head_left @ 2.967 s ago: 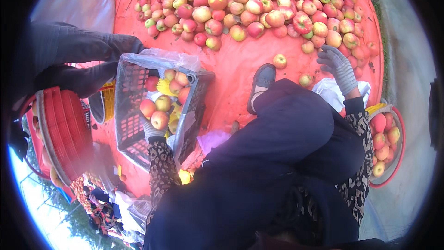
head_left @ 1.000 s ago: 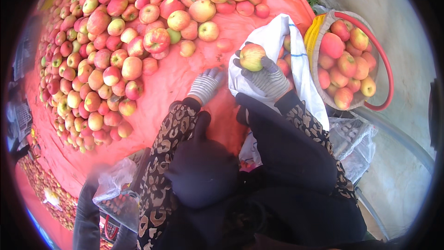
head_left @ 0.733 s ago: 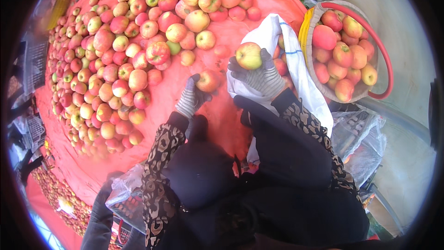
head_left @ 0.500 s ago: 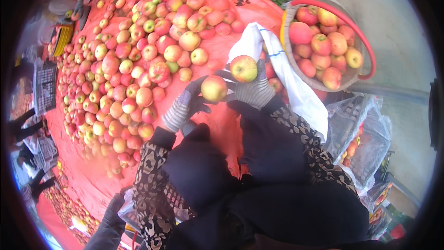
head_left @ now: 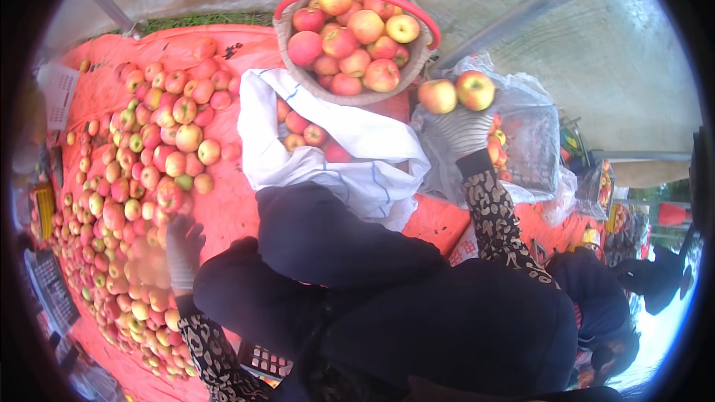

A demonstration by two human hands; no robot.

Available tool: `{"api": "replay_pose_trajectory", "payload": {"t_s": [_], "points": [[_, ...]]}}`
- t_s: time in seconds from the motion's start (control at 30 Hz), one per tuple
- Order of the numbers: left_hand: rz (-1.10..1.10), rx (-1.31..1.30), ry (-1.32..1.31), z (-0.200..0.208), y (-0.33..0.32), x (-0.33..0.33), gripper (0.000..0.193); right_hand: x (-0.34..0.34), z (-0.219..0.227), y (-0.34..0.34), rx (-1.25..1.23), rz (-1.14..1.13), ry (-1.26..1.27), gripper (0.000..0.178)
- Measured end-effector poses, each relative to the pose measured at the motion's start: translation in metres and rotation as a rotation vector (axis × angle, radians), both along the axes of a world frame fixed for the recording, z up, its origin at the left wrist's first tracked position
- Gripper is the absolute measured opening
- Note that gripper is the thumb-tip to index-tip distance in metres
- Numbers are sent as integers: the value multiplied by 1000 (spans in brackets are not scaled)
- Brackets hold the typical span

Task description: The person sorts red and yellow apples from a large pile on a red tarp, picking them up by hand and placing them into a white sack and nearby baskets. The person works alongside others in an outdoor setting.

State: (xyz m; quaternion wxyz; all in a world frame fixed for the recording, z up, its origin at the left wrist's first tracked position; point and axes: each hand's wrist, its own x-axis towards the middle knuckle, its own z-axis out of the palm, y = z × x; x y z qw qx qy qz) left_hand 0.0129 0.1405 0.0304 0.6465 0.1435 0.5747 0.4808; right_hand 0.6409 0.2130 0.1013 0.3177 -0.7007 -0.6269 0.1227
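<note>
My right hand point(head_left: 462, 132), in a striped grey glove, is closed on two red-and-yellow apples held side by side: one apple point(head_left: 438, 96) on the left and another apple point(head_left: 476, 90) on the right. It is above the near-left edge of a crate lined with clear plastic point(head_left: 540, 115), where several apples show. My left hand point(head_left: 185, 247), also gloved, is at the right edge of a large apple pile point(head_left: 112, 216). Its fingers are spread and nothing shows in them.
A round basket with a red handle point(head_left: 294, 74), full of apples, stands at the back. In front of it lies a white sack point(head_left: 372, 179) with apples in its mouth. A red sheet point(head_left: 227, 212) covers the ground. Another person point(head_left: 596, 298) is at the right.
My view has turned to the right. My hands, together with an apple in each before, have parted. The right hand now has two apples over the lined crate; the left is at the pile without one.
</note>
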Motion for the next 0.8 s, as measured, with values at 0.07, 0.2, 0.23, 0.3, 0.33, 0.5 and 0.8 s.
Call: {"api": "replay_pose_trajectory", "payload": {"t_s": [0.07, 0.2, 0.23, 0.3, 0.33, 0.5, 0.8], "points": [[53, -17, -9, 0, -23, -13, 38, 36, 21, -17, 12, -259, -108, 57], [57, -37, -111, -39, -37, -33, 35, 111, 20, -53, 288, -634, 1386, 63], [65, -75, -66, -45, -43, -42, 46, 95, 14, -47, 248, -843, 1269, 67], [104, -127, -2, -47, -57, -54, 63, 80, 5, -43, 29, -1092, 986, 69], [112, -140, 9, -46, -58, -51, 68, 114, -15, -53, -122, -1126, 814, 67], [105, -75, 16, -32, -22, -18, 47, 219, -57, -48, -293, -1019, -278, 61], [21, -50, 563, -92, -20, -17, 42, -161, 20, 99, 32, 361, 205, 33]]}}
